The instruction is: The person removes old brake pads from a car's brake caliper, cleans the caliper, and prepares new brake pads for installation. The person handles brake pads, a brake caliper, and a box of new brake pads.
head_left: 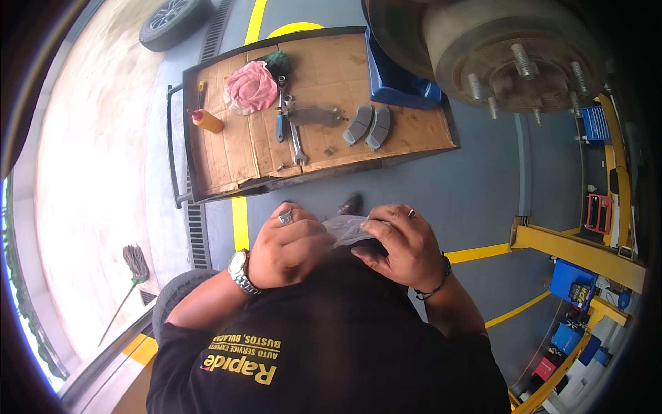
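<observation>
A clear, crinkled plastic bag (345,230) is stretched between my two hands in front of my chest. My left hand (289,245), with a ring and a wristwatch, has its fingers curled closed on one side of the bag. Thumb and fingers of my right hand (405,243) pinch its other side. Whether anything is inside the bag, I cannot tell. Beyond my hands stands a cart topped with cardboard (241,155). Two grey brake pads (369,127) lie there side by side, near a ratchet (281,103), a wrench (298,146) and another clear plastic wrapper (312,114).
On the cart are a pink cloth (252,87), a yellow bottle (207,121) and a blue bin (400,83). A wheel hub with studs (520,69) hangs at upper right. A yellow lift arm (579,252) juts in from the right. A mop (136,265) is at left.
</observation>
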Demonstrator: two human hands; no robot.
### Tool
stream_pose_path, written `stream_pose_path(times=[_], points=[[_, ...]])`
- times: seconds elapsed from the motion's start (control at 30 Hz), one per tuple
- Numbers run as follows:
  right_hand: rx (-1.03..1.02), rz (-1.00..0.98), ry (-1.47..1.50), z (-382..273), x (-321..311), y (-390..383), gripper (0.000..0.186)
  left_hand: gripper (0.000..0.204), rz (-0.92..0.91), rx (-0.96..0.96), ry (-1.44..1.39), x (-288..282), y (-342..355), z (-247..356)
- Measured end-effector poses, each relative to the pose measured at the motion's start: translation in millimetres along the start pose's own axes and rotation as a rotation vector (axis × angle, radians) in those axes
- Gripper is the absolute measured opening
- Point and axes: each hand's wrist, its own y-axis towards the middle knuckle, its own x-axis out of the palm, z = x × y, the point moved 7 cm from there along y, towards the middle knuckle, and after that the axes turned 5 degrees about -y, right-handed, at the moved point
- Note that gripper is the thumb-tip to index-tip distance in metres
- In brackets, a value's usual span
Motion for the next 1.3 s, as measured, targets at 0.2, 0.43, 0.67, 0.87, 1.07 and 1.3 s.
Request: stream_pose_path(times=[0.2,0.43,0.67,0.87,1.07,1.3], points=[[-0.080,-0.064,-0.025,-22.2,7.4,9.5,0.036,0.032,-0.104,0.119,0.027,4.2,12.5,13.0],[-0.098,-0.075,-0.057,-28.1,-6.3,-8.0,0.010,0.027,-0.179,0.126,-0.148,-0.2,14.0,14.2],[0.134,-0.017,-0.133,15.5,-53.0,-72.7,0.011,0.017,-0.294,0.172,-0.265,-7.2,50.0,19.4],[0.466,0.214,-0.050,66.3,-76.7,-155.5,0.021,0.020,-0.366,0.258,-0.234,17.3,98.5,22.0],[0.369,0.162,-0.100,54.4,-61.1,-128.5,0.021,0.021,-0.531,0.208,-0.346,109.7,131.7,29.5],[0.734,0.301,-0.322,53.6,-66.9,-204.0,0.011,0.074,-0.435,-0.694,0.427,159.0,115.0,-251.6]])
